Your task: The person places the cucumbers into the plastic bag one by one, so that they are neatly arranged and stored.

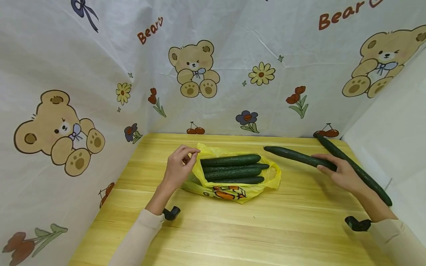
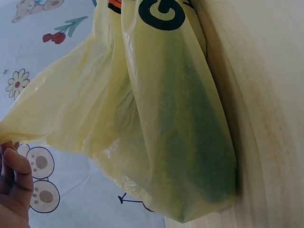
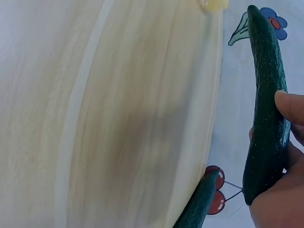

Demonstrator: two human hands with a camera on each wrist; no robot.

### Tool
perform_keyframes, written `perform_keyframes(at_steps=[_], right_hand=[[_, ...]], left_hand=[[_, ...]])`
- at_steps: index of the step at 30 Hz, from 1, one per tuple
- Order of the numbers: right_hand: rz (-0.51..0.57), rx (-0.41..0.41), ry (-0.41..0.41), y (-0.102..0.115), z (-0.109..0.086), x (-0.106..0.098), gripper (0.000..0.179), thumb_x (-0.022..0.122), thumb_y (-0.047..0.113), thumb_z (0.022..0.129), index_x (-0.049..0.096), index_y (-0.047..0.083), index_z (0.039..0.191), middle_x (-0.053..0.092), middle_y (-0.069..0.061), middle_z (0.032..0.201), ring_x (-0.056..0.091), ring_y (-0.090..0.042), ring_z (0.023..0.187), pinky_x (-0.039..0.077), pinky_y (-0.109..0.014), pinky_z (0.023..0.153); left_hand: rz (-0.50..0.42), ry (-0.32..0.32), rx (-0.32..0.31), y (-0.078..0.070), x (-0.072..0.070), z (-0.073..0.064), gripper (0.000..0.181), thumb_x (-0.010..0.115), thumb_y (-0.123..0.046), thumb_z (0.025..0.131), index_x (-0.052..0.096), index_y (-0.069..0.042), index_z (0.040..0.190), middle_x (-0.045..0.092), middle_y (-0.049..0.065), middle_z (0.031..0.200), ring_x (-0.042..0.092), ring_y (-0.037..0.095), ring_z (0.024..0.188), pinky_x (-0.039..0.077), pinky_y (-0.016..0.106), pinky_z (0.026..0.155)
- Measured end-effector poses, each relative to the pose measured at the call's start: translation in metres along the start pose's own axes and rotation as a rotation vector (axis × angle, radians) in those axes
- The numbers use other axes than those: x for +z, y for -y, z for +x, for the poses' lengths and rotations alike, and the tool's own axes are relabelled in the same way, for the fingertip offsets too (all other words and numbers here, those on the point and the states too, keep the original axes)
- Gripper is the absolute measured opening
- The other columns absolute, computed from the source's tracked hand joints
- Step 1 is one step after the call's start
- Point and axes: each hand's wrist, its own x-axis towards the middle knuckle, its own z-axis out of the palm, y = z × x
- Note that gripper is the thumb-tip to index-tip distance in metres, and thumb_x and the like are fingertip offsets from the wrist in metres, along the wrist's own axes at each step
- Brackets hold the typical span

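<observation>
A yellow plastic bag (image 1: 256, 190) lies on the table with its mouth spread, and several cucumbers (image 1: 233, 171) lie side by side inside it. My left hand (image 1: 179, 164) pinches the bag's edge at its left end; in the left wrist view the film stretches from those fingers (image 2: 18, 161). One cucumber (image 1: 289, 154) is gripped by my right hand (image 1: 342, 173), raised above the table to the right of the bag, its far end pointing left toward the bag. In the right wrist view, thumb and fingers wrap this cucumber (image 3: 268, 95).
Another cucumber (image 1: 356, 166) lies slanted along the table's right side, beyond my right hand. A white cloth with printed bears (image 1: 196, 70) hangs behind the wooden table (image 1: 216, 232) and at the left. A white wall (image 1: 399, 140) stands at the right.
</observation>
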Motion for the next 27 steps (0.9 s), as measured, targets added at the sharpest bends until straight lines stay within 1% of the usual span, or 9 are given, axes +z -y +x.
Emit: perform_keyframes(at_steps=[3,5,11,16,19,23,27], right_hand=[[0.03,-0.041,0.009,0.005,0.002,0.002,0.04,0.067,0.019,0.108,0.065,0.014,0.148,0.048,0.041,0.136,0.035,0.031,0.124,0.031,-0.001,0.091],[0.046,-0.066,0.012,0.008,0.003,0.003,0.04,0.067,0.016,0.108,0.066,0.013,0.147,0.05,0.04,0.137,0.038,0.03,0.125,0.031,0.001,0.091],[0.063,-0.121,0.043,0.018,0.007,0.006,0.04,0.067,0.011,0.107,0.066,0.013,0.146,0.056,0.03,0.14,0.043,0.025,0.127,0.033,0.002,0.095],[0.08,-0.134,0.084,0.03,0.01,0.013,0.038,0.067,0.01,0.106,0.066,0.012,0.145,0.061,0.019,0.138,0.049,0.019,0.122,0.037,-0.001,0.094],[0.1,-0.151,0.093,0.036,0.013,0.018,0.037,0.067,0.007,0.106,0.067,0.009,0.143,0.065,0.008,0.137,0.052,0.016,0.12,0.04,-0.001,0.095],[0.118,-0.182,0.103,0.044,0.016,0.024,0.037,0.067,0.002,0.105,0.067,0.006,0.142,0.067,-0.007,0.137,0.053,0.016,0.12,0.04,-0.001,0.097],[0.129,-0.199,0.12,0.052,0.02,0.029,0.038,0.067,0.003,0.105,0.067,0.005,0.142,0.068,-0.014,0.138,0.054,0.016,0.12,0.04,-0.001,0.097]], left_hand=[[0.001,-0.006,-0.009,0.001,-0.001,0.0,0.014,0.07,-0.014,0.106,0.082,-0.015,0.113,0.07,-0.001,0.1,0.053,0.005,0.064,0.047,0.022,0.057],[0.007,-0.011,-0.007,0.001,-0.002,0.0,0.014,0.07,-0.013,0.106,0.082,-0.015,0.113,0.07,0.0,0.099,0.053,0.004,0.063,0.047,0.022,0.057],[0.008,-0.027,0.018,0.0,-0.004,0.002,0.014,0.07,-0.011,0.105,0.082,-0.008,0.112,0.069,0.001,0.096,0.052,0.005,0.063,0.046,0.022,0.056],[0.007,-0.025,0.017,-0.001,-0.004,0.003,0.014,0.07,-0.01,0.105,0.082,-0.008,0.111,0.068,0.001,0.096,0.052,0.005,0.062,0.046,0.022,0.056],[0.005,-0.021,0.023,-0.001,-0.003,0.002,0.014,0.07,-0.01,0.105,0.082,-0.009,0.111,0.069,0.002,0.096,0.051,0.005,0.062,0.046,0.022,0.056],[0.001,-0.024,0.023,0.0,-0.003,0.002,0.014,0.07,-0.01,0.105,0.082,-0.01,0.112,0.068,0.001,0.096,0.051,0.004,0.062,0.046,0.022,0.056],[0.006,-0.027,0.02,0.001,-0.004,0.001,0.014,0.07,-0.01,0.105,0.082,-0.008,0.112,0.067,0.001,0.095,0.051,0.004,0.062,0.046,0.022,0.056]])
